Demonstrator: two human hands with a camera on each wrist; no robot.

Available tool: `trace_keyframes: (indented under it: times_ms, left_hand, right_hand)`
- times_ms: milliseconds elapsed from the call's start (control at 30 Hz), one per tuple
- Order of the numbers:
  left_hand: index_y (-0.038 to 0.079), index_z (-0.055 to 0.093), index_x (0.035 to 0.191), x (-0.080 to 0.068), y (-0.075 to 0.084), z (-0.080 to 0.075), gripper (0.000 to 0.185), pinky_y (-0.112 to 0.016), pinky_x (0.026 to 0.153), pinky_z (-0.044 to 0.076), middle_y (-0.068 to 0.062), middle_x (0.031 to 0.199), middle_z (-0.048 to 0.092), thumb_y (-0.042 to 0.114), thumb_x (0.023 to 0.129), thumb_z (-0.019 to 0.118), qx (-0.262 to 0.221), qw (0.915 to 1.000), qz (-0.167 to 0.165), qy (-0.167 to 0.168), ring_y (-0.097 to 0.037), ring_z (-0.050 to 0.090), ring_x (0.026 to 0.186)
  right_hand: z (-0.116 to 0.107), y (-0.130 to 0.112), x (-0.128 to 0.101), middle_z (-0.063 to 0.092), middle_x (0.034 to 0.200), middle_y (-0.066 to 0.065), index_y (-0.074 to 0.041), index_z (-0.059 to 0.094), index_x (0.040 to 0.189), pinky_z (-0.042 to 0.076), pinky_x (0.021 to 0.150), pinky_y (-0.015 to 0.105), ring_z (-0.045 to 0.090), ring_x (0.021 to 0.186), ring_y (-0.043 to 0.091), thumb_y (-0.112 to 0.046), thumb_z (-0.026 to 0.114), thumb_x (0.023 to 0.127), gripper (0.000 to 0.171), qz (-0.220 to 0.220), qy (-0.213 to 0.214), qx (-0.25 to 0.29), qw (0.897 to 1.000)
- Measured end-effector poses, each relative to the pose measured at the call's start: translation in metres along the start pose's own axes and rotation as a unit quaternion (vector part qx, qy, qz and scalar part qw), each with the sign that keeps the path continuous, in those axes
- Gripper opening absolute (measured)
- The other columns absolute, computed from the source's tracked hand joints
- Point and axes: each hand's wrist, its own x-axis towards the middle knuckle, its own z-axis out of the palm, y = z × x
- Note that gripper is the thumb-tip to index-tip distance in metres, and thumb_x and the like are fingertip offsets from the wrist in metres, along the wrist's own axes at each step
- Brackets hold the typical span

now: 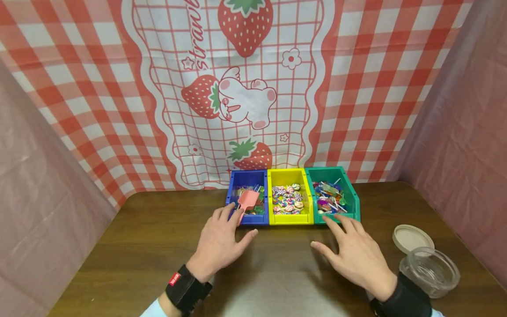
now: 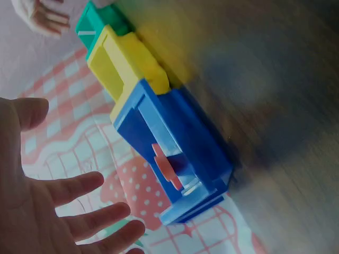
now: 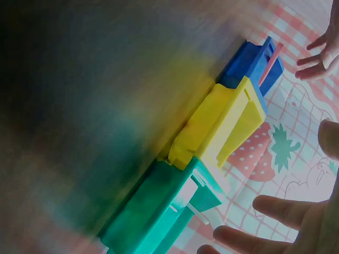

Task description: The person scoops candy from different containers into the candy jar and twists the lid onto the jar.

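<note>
Blue bin (image 1: 247, 177), yellow bin (image 1: 289, 177), green bin (image 1: 350, 193)

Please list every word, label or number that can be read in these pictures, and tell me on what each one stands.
"straw": pink script, cut off by the top edge, on the strawberry backdrop cloth.
Red tag on the black wrist strap of the left hand: white marks, too small to read.
Nothing readable on the bins, jar or lid.

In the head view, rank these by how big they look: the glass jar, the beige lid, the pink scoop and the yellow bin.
Largest to smallest as they appear:
1. glass jar, though it is nearest the camera, which inflates it
2. yellow bin
3. beige lid, close to the bin, so that order is unsure
4. pink scoop
</note>
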Motion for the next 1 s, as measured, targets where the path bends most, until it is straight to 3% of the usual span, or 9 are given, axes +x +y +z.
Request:
trace_keyframes:
  times_ms: [300, 567, 733, 1000]
  left_hand:
    - [0.009, 0.058, 0.132, 0.016, -0.023, 0.011, 0.055, -0.049, 0.084, 0.054, -0.010, 0.126, 0.059, 0.047, 0.092, 0.065, -0.061, 0.9938, -0.081, 0.046, -0.027, 0.058, 0.111]
    - [0.009, 0.056, 0.132, 0.026, -0.041, 0.025, 0.049, -0.052, 0.082, 0.052, -0.011, 0.122, 0.063, 0.038, 0.094, 0.065, -0.110, 0.9845, -0.124, 0.058, -0.031, 0.062, 0.108]
    - [0.006, 0.055, 0.132, 0.034, -0.048, 0.033, 0.045, -0.052, 0.083, 0.052, -0.012, 0.120, 0.067, 0.031, 0.096, 0.064, -0.134, 0.9798, -0.133, 0.065, -0.031, 0.065, 0.105]
    - [0.003, 0.070, 0.117, 0.044, -0.050, 0.033, 0.037, -0.048, 0.070, 0.054, -0.010, 0.094, 0.072, 0.034, 0.099, 0.061, -0.122, 0.9834, -0.124, 0.051, -0.030, 0.068, 0.084]
  right_hand:
    - [-0.003, 0.001, -0.003, 0.058, 0.128, 0.017, -0.009, 0.062, 0.132, 0.049, 0.081, 0.061, 0.053, 0.117, 0.039, -0.060, 0.060, 0.093, 0.064, 0.010, 0.018, 0.022, 1.000]
    - [-0.012, 0.012, -0.009, 0.064, 0.102, 0.010, -0.008, 0.071, 0.109, 0.049, 0.075, 0.052, 0.061, 0.092, 0.033, -0.029, 0.080, 0.084, 0.034, -0.022, 0.078, 0.033, 0.996]
    - [-0.023, 0.028, -0.018, 0.064, 0.095, 0.008, -0.008, 0.072, 0.102, 0.048, 0.069, 0.051, 0.061, 0.084, 0.032, -0.023, 0.085, 0.077, 0.031, -0.021, 0.100, 0.022, 0.995]
    - [-0.051, 0.062, -0.034, 0.064, 0.104, 0.019, -0.007, 0.072, 0.104, 0.041, 0.079, 0.057, 0.055, 0.096, 0.042, -0.029, 0.083, 0.080, 0.035, 0.026, 0.092, 0.008, 0.995]
